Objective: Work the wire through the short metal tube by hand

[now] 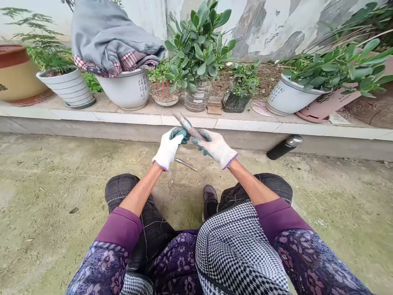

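While both gloved hands meet in front of the knees in the head view, the right hand (218, 148) has its grip clamped around the lower end of a thick metal rod (188, 124), thumb laid along it and fingers wrapped beneath. The left hand (170, 146) is beside it, its fingers curled in and the thumb pressed close to them; whether that grip encloses anything, or touches the rod, I cannot tell. A thinner metal rod (186, 164) shows just below the left hand; whether it lies on the floor or hangs from the hand is unclear. The floor is worn, greenish concrete (67, 164), and a low tiled ledge (129, 118) crosses the width of the view, backed by a peeling wall (270, 24). Along the ledge stand a tan pot (23, 78), a ribbed white pot (68, 88), a larger white pot (125, 91) with grey cloth (110, 37) heaped over it, a bowl (166, 102) with red sticks, and a leafy plant (201, 49) in a clear container. A black bottle (280, 150) with a silver cap is near the ledge's foot, right of the hands. The thick rod's long axis slants from the right hand forward and to the left, its free end pointing toward the ledge.
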A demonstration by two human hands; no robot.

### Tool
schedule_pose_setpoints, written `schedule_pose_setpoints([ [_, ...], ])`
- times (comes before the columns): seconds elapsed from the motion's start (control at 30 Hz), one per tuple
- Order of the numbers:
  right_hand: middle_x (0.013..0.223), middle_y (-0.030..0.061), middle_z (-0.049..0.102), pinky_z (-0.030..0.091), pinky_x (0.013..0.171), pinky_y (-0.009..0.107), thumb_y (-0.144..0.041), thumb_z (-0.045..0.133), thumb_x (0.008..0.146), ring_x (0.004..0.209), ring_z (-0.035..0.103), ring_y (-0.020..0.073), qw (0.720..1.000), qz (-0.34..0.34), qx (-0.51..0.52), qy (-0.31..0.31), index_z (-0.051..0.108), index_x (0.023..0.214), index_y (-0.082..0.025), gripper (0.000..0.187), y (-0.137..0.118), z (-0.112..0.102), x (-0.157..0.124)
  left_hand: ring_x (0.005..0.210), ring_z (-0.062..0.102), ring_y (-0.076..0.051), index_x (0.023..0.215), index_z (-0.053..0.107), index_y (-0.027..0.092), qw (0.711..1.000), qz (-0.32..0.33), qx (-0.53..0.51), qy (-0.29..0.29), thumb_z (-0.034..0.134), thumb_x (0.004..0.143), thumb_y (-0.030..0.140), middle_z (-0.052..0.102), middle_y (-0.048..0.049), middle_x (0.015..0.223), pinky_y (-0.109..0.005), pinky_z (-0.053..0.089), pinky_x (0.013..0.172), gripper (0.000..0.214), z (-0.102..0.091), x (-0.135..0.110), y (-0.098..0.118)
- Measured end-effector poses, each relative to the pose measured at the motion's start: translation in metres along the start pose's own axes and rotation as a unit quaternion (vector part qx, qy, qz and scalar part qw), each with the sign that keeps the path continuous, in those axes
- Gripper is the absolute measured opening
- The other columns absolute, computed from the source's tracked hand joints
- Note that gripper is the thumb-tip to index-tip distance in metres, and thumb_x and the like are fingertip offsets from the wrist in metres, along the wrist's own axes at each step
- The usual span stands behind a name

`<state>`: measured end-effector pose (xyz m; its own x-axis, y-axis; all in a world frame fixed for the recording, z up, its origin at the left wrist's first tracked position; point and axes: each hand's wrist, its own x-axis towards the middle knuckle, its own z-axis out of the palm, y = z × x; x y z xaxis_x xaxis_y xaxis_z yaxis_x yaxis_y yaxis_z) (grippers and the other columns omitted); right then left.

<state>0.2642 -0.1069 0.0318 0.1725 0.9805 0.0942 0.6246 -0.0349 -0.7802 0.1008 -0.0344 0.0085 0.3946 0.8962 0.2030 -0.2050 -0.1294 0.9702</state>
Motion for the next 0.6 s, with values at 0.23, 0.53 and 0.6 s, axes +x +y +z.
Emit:
schedule_pose_setpoints([
  [0.23,0.116,0.0092,0.072,0.050,0.094,0.036,-0.034,0.059,0.088,0.106,0.066,0.0262,0.986,-0.063,-0.147,0.038,0.067,0.125,-0.019,0.040,0.017,-0.010,0.003,0.092,0.062,-0.018,0.086,0.074,0.017,0.943,0.049,0.329,-0.015,0.064,0.078,0.028,0.071,-0.0044,0.093,-0.030,0.049,0.090,0.018,-0.020,0.001,-0.013],
  [0.53,0.071,0.0011,0.064,0.042,0.042,0.021,-0.043,0.059,0.087,0.048,0.048,0.0093,0.995,0.045,0.083,-0.041,0.068,0.109,-0.016,0.036,0.003,-0.016,-0.002,0.045,0.043,-0.007,0.092,0.070,0.014,0.979,-0.138,0.113,-0.100,0.060,0.079,0.034,0.059,0.0014,0.064,-0.020,0.037,0.042,0.026,-0.021,-0.008,-0.001],
  [0.6,0.065,-0.0006,0.059,0.036,0.035,0.019,-0.046,0.063,0.084,0.042,0.042,0.0069,0.980,0.062,0.152,-0.112,0.066,0.096,-0.015,0.033,-0.003,-0.021,-0.007,0.043,0.039,-0.006,0.086,0.068,0.014,0.980,-0.150,0.103,-0.079,0.062,0.076,0.029,0.049,0.0050,0.054,-0.018,0.033,0.040,0.020,-0.020,-0.009,0.000],
])
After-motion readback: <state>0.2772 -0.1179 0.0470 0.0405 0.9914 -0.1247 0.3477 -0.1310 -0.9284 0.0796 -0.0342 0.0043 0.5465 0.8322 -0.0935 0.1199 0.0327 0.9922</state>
